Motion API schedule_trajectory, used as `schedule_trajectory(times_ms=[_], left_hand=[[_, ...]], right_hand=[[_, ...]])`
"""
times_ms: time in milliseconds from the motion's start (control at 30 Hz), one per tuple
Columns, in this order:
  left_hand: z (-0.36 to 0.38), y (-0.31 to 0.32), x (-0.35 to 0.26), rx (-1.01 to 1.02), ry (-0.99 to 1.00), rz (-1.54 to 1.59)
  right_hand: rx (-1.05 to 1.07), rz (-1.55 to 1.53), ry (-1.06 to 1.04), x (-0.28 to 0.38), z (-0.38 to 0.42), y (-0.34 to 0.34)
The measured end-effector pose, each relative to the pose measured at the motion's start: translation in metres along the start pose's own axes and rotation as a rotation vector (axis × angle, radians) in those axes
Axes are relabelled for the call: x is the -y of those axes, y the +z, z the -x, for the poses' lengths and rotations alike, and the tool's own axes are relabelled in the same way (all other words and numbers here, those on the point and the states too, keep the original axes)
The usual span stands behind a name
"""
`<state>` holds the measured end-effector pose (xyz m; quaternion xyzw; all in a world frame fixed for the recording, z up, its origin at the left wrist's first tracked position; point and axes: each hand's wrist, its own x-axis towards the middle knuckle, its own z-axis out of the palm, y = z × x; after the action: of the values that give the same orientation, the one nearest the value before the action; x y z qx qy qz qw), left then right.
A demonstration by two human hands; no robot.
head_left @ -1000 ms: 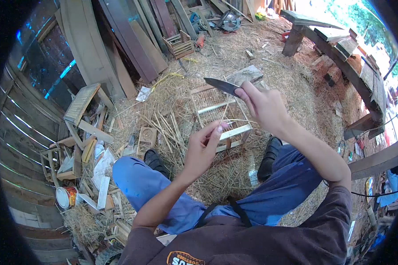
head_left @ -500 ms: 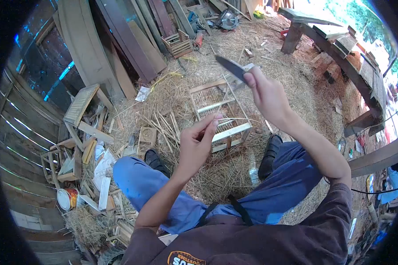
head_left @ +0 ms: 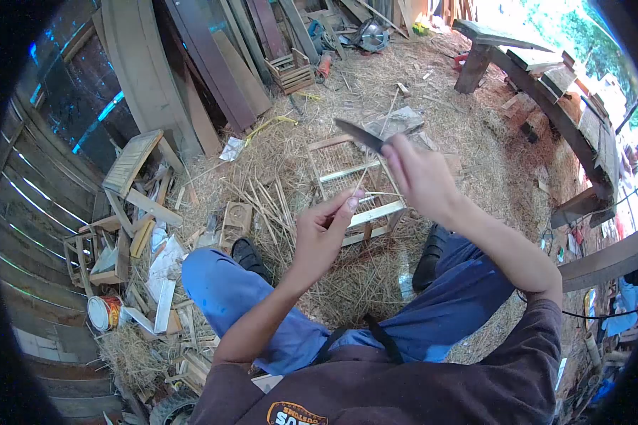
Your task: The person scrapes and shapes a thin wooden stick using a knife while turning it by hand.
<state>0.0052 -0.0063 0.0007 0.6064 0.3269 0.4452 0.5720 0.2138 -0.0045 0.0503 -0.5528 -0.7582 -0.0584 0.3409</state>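
Between its thumb and fingers, my left hand (head_left: 322, 230) pinches a thin wooden stick (head_left: 390, 106) that slants up and away to the right. A fine curved sliver (head_left: 384, 194) sticks out to the right from those same fingertips. My right hand (head_left: 424, 177) is wrapped round the handle of a knife (head_left: 359, 134), hiding the handle. The dark blade points up and left and overlaps the stick in this view. Below the hands, a slatted wooden frame with thin bars (head_left: 377, 214) lies on the straw-covered ground.
Loose thin sticks (head_left: 266, 205) and a small wooden block (head_left: 236, 214) lie left of the frame. A small slatted stool (head_left: 136, 164) stands farther left, near a can (head_left: 104, 312). Boards (head_left: 213, 71) lean at the back; a circular saw (head_left: 371, 35) and a workbench (head_left: 571, 92) are beyond.
The knife and my right hand have moved slightly left and down. The stick now shows reaching up past the blade. My left hand has shifted a little, still pinching.
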Motion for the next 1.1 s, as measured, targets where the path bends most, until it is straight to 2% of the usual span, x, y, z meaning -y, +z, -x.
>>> schedule_trajectory(times_ms=[67, 167, 200, 267, 367, 467, 567, 667, 700, 800, 900, 1000, 1100], left_hand=[[0.000, 0.000, -0.001, 0.015, -0.071, 0.055], [-0.002, -0.005, -0.005, 0.055, -0.132, 0.133], [-0.001, -0.006, -0.006, 0.072, -0.145, 0.162], [-0.001, -0.002, -0.003, 0.035, -0.076, 0.028], [-0.002, 0.000, -0.003, 0.044, -0.049, 0.006], [0.001, -0.001, -0.005, 0.068, -0.132, 0.094], [0.000, -0.003, -0.010, 0.102, -0.147, 0.125], [0.001, -0.003, -0.007, 0.100, -0.089, 0.066], [0.000, -0.002, -0.006, 0.099, -0.063, 0.036], [0.002, -0.003, -0.011, 0.121, -0.150, 0.100], [0.001, -0.005, -0.010, 0.137, -0.212, 0.210], [0.001, -0.005, -0.012, 0.155, -0.159, 0.142], [0.002, -0.002, -0.016, 0.144, -0.143, 0.100]], right_hand=[[0.086, -0.054, -0.080, 0.011, 0.002, -0.003], [0.022, -0.069, -0.070, 0.001, -0.003, -0.008], [-0.001, -0.051, -0.010, -0.005, -0.005, -0.011], [-0.048, -0.008, 0.103, -0.015, -0.011, -0.018], [0.051, -0.062, 0.189, -0.002, -0.005, -0.016], [0.034, -0.102, 0.006, 0.007, 0.003, -0.008], [-0.028, -0.062, 0.017, -0.011, -0.006, -0.018], [-0.067, 0.017, 0.135, -0.027, -0.013, -0.024], [-0.047, -0.002, 0.124, -0.026, -0.011, -0.021], [0.028, -0.129, 0.095, 0.002, 0.001, -0.011], [0.076, -0.031, -0.010, 0.003, -0.001, -0.016], [-0.060, -0.069, 0.112, -0.020, -0.013, -0.020], [-0.013, -0.065, 0.154, -0.017, -0.007, -0.014]])
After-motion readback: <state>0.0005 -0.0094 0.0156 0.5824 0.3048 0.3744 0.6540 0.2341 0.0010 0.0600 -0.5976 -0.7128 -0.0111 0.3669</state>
